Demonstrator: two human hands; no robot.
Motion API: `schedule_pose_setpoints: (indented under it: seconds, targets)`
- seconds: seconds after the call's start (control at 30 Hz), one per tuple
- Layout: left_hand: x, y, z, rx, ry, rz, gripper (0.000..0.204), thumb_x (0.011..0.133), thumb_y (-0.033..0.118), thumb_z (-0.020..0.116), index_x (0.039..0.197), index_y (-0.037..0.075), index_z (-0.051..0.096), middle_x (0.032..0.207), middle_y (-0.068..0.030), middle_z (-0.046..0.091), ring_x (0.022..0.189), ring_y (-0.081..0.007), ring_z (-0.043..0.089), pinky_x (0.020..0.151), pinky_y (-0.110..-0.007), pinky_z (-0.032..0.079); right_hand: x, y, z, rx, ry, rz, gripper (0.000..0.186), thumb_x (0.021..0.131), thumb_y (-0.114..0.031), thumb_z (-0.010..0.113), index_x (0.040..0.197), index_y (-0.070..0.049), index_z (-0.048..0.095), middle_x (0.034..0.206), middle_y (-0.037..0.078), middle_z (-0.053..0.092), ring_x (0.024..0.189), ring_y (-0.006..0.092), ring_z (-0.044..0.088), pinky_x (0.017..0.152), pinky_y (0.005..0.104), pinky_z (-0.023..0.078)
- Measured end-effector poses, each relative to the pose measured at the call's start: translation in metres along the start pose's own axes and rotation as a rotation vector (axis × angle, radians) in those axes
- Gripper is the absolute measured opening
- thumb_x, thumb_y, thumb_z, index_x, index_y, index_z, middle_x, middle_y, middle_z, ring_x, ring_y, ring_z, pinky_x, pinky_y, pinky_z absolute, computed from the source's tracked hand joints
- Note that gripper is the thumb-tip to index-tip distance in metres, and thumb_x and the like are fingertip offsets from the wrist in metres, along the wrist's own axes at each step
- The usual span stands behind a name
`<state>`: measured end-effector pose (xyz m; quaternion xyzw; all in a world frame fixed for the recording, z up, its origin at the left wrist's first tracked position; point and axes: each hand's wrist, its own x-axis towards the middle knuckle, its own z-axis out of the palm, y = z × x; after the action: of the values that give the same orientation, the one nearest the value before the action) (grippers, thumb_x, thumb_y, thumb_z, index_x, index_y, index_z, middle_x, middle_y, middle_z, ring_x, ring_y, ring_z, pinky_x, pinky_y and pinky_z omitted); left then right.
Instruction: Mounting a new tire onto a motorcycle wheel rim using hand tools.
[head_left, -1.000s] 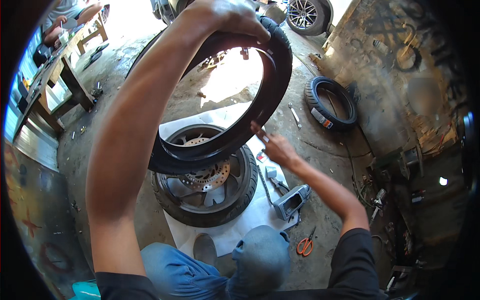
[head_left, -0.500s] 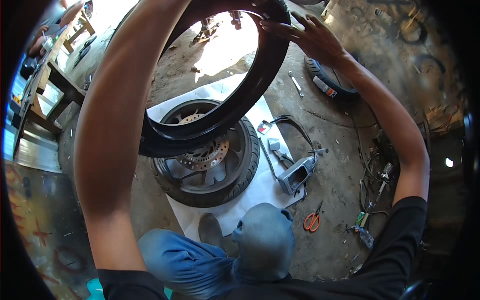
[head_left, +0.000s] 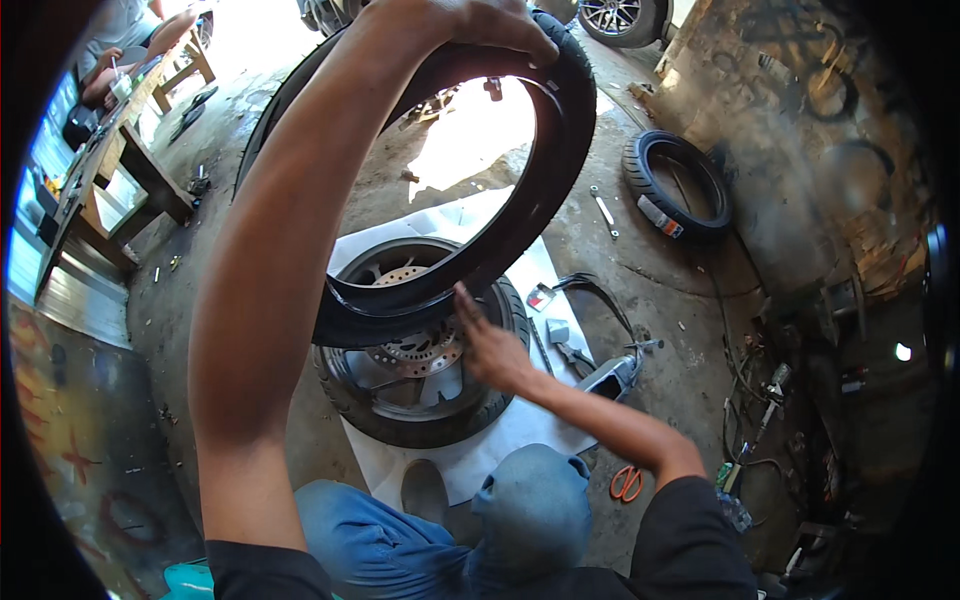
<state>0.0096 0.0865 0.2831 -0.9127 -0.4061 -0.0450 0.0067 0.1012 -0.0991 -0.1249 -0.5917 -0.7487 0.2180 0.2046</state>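
Note:
Upright in front of me is a loose black motorcycle tyre, its open middle facing me. My left hand is closed over its top edge, the fingers wrapped onto the rubber. At the tyre's lower right edge, my right hand has its fingers stretched out; one fingertip touches or nearly touches the inner bead. A motorcycle wheel with a fitted tyre and a drilled brake disc lies flat on a white sheet below. The loose tyre hides the wheel's far part.
Beside the wheel lie a grey metal-framed tool and dark cables. Orange-handled scissors and a spanner rest on the floor. Another tyre lies at far right. A person sits by a wooden bench at far left.
My right hand has left the tyre's upper right side and come down to its lower edge. My left hand still holds the top; the tyre appears slightly lower and further right in view.

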Motion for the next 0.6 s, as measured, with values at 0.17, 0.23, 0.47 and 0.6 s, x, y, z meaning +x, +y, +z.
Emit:
schedule_pose_setpoints:
  seconds: [0.17, 0.23, 0.47, 0.6]
  targets:
    - [-0.003, -0.012, -0.002, -0.052, -0.014, 0.066, 0.089, 0.079, 0.066, 0.068, 0.144, 0.005, 0.060, 0.134, -0.0226, 0.067, 0.122, -0.0346, 0.066, 0.104, -0.043, 0.053, 0.007, -0.022, -0.004, 0.008, -0.069, 0.117, 0.105, 0.087, -0.020, 0.070, 0.168, -0.013, 0.003, 0.176, 0.006, 0.003, 0.112, 0.0444, 0.067, 0.088, 0.0491, 0.060]
    - [0.009, -0.021, 0.012, 0.014, 0.039, 0.043, 0.091, 0.082, 0.069, 0.064, 0.146, 0.004, 0.057, 0.139, -0.0234, 0.064, 0.128, -0.0357, 0.062, 0.108, -0.043, 0.050, 0.011, 0.013, -0.017, -0.137, -0.020, 0.042, 0.101, 0.086, -0.008, 0.061, 0.169, -0.017, 0.003, 0.176, 0.005, 0.005, 0.093, 0.0398, 0.072, 0.075, 0.0458, 0.062]
    - [-0.010, -0.026, 0.006, -0.078, 0.076, -0.006, 0.095, 0.095, 0.080, 0.041, 0.149, 0.003, 0.052, 0.150, -0.0264, 0.053, 0.140, -0.0401, 0.051, 0.118, -0.046, 0.040, 0.074, 0.108, -0.159, -1.024, 0.332, -0.110, 0.091, 0.083, 0.007, 0.053, 0.166, -0.019, 0.027, 0.174, 0.002, 0.022, 0.088, 0.0267, 0.066, 0.067, 0.0395, 0.059]
    - [-0.013, -0.024, -0.001, -0.076, 0.100, -0.039, 0.088, 0.096, 0.075, 0.046, 0.146, 0.003, 0.056, 0.146, -0.0264, 0.057, 0.137, -0.0399, 0.054, 0.115, -0.046, 0.043, 0.086, 0.038, -0.234, -0.688, 0.421, -0.283, 0.085, 0.085, 0.001, 0.056, 0.164, -0.015, 0.030, 0.171, 0.003, 0.029, 0.101, 0.0321, 0.069, 0.079, 0.0420, 0.062]
